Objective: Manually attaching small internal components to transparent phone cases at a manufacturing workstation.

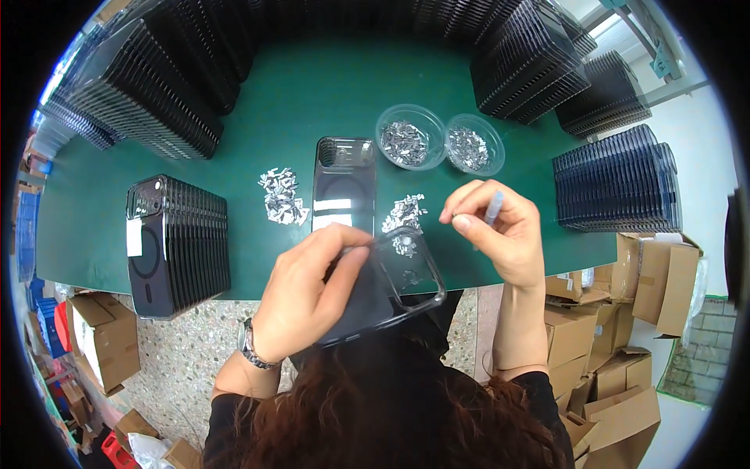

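My left hand (312,285) is closed on the edge of a dark see-through phone case (367,301), tilted over the table's front edge with its camera opening to the right. My right hand (504,234), right of that case, has thumb and forefinger pinched together; whatever is at their tips is too small to name. A pale translucent tube-like piece (494,207) shows among its fingers. Another phone case (344,176) lies flat on the table. Small silver-and-white pieces form a pile (282,195) to its left and another pile (405,213) to its right.
Two round clear tubs (410,109) (475,121) hold more small pieces on the green table (312,86). Stacks of phone cases stand at left (187,246), back left (148,86), back right (523,66) and right (617,184). Cardboard boxes (617,399) crowd the floor at right.
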`<state>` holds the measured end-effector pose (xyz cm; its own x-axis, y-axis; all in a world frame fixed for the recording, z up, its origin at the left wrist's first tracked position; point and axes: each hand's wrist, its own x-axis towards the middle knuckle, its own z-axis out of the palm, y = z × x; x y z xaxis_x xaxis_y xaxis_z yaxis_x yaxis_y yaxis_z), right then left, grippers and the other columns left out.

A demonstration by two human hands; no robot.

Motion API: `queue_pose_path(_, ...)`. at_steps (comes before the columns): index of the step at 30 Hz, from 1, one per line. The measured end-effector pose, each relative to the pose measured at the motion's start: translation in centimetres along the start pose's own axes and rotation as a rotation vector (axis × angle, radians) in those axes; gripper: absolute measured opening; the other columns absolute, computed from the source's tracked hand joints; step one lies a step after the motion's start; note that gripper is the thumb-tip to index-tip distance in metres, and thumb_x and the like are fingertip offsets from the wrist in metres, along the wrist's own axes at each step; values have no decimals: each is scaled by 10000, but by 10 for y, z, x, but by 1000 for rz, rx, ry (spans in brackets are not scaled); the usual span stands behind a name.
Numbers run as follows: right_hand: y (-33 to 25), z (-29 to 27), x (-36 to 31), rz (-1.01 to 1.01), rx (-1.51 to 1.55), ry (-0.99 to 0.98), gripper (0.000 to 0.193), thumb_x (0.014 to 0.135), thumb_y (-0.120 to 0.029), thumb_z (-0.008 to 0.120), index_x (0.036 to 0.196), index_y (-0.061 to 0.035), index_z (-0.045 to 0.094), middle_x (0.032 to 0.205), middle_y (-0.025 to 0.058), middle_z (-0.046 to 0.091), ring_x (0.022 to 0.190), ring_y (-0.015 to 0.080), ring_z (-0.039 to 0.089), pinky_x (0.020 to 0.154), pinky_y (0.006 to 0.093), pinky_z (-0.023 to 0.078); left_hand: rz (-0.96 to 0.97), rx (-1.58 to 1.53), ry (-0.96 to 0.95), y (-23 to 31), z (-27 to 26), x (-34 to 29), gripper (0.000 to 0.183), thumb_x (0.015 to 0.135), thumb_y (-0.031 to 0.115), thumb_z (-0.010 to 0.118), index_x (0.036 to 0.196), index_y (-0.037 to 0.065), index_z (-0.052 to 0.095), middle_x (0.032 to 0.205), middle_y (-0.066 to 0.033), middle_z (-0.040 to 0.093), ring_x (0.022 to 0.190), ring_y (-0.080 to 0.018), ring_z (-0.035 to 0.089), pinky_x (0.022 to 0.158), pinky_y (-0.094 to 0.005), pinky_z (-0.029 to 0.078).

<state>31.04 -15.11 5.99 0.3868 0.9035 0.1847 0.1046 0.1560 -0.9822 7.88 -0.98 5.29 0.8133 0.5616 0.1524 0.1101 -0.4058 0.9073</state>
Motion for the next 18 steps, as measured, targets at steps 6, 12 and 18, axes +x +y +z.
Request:
queue_pose_path(6, -20, 5, -4, 22, 52, -32, 140, 857, 102, 764, 950, 9, 716, 988, 60, 720, 800, 54, 546, 708, 218, 406, 38, 159, -66, 18, 7, 13, 111, 991, 17, 670, 1094, -15, 695, 962, -157, 721, 879, -321, 718, 778, -363, 551)
queue_pose_path(12, -37, 14, 10, -189, -559, -249, 186, 812, 66, 739, 978, -9, 703, 998, 110, 699, 908, 264, 652, 791, 360, 525, 25, 191, -88, 19, 9, 17, 102, 996, 50, 670, 1082, -1, 688, 966, -169, 715, 884, -371, 708, 770, -407, 555)
queue_pose_path(18, -26, 17, 19, -262, -754, -350, 160, 831, 33, 733, 978, -17, 691, 986, 123, 697, 875, 314, 636, 744, 399, 515, 34, 132, -111, 17, 15, 22, 81, 1011, 93, 653, 1037, 17, 665, 927, -184, 702, 858, -405, 687, 737, -431, 541)
